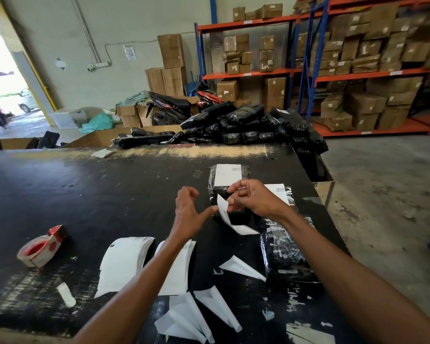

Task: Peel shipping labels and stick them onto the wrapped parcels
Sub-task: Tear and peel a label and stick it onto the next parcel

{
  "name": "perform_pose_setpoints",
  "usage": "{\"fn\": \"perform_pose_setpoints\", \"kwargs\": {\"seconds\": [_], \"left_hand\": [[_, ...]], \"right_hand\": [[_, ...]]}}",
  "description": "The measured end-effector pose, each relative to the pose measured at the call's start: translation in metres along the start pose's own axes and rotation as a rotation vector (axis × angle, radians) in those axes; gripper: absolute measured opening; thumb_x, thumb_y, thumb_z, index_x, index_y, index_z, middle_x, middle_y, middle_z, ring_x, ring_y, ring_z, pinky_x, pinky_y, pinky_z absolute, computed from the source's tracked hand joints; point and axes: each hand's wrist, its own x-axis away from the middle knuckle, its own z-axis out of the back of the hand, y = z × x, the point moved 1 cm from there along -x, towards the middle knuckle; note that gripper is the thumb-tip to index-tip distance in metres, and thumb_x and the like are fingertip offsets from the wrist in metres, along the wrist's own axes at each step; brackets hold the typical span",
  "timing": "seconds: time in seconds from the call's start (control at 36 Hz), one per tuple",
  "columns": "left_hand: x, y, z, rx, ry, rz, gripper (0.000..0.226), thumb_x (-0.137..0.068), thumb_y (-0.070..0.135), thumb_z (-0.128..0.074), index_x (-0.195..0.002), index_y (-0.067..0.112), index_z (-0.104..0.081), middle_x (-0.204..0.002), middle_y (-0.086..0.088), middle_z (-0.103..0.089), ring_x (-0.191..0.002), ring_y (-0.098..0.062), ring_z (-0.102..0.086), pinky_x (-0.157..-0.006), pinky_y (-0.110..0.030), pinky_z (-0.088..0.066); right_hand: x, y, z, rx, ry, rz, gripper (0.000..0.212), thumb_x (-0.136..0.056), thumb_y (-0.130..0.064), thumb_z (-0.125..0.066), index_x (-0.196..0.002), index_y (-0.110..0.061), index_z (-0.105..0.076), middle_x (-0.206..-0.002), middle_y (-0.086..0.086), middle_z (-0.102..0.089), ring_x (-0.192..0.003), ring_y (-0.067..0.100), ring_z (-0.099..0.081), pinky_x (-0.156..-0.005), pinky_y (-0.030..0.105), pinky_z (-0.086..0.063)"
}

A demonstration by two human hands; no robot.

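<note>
The fingers (185, 194) of the left hand (188, 214) were loosely curled and held nothing, while its outstretched thumb met the edge of a white label (223, 211). The fingers (237, 194) and thumb of the right hand (256, 199) pinched that label's upper end, so it hung curling in the air above the black table (97, 194). At the far left of the table a red and white tape dispenser (41, 247) lay on its side. To its right sat a stack of label sheets (124, 264), and a second stack (181, 269) lay partly under the left forearm. White backing scraps (184, 316) were strewn along the near edge. Just beyond the hands lay a labelled parcel (230, 180), wrapped in black. Another labelled parcel (282, 192) lay partly behind the right hand, and a long parcel (283, 252) lay beside the right forearm. A pile of black parcels (246, 125) rose past the far edge, with carton-filled shelves (358, 70) at the right.
</note>
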Motion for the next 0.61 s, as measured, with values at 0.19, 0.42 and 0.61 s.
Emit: {"fn": "perform_pose_setpoints", "kwargs": {"seconds": [0.19,0.42,0.61], "left_hand": [[0.019,0.034,-0.01,0.443,-0.415,0.116,0.05,-0.107,0.043,-0.039,-0.104,0.003,-0.069,-0.08,-0.009,-0.071,-0.073,-0.015,-0.068,-0.065,-0.024,-0.051],[0.021,0.036,-0.007,0.494,-0.444,0.132,0.037,-0.106,0.033,-0.047,-0.104,0.002,-0.068,-0.08,-0.008,-0.071,-0.072,-0.015,-0.068,-0.065,-0.026,-0.052],[0.025,0.036,-0.002,0.587,-0.478,0.194,0.024,-0.105,0.02,-0.05,-0.1,0.004,-0.067,-0.088,-0.01,-0.071,-0.074,-0.016,-0.068,-0.064,-0.024,-0.053]], "right_hand": [[0.0,0.003,-0.014,-0.071,-0.018,-0.001,0.029,-0.091,0.003,-0.07,-0.114,0.002,-0.053,-0.082,0.015,-0.07,-0.079,0.025,-0.072,-0.082,0.035,-0.061],[0.006,0.001,-0.013,-0.059,-0.031,-0.014,0.027,-0.091,0.003,-0.069,-0.111,-0.003,-0.051,-0.081,0.015,-0.069,-0.079,0.025,-0.072,-0.077,0.032,-0.06],[0.016,0.002,-0.009,-0.035,-0.017,-0.021,0.028,-0.091,0.001,-0.07,-0.11,-0.004,-0.05,-0.084,0.013,-0.072,-0.08,0.025,-0.074,-0.078,0.036,-0.061]]}}
